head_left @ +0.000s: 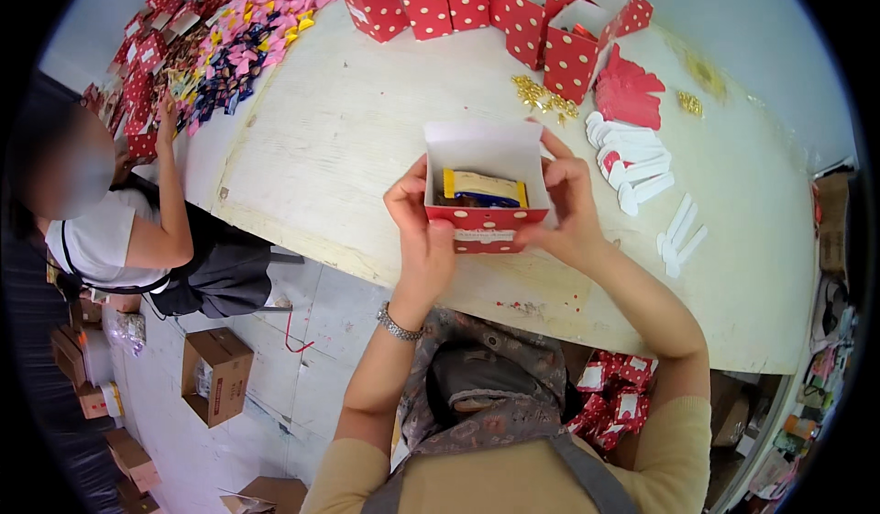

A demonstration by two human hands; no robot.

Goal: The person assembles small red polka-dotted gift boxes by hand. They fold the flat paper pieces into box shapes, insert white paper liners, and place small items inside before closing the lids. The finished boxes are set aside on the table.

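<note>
Near the table's front edge I hold a red gift box with cream polka dots and a white inside. My left hand grips its left side, the thumb on the front. Around the right side closes my right hand, its thumb at the front lower corner and a finger by the upper rim. The box's top is open, its white back flap standing up. Inside lies a wrapped sweet in yellow and cream, with darker wrappers partly hidden under it. A pale label sits on the front.
Filled polka-dot boxes stand along the far edge. Gold fasteners, red tags and white tags lie at right. A co-worker stands left by heaped sweets. Packed boxes sit below the table; a carton is on the floor.
</note>
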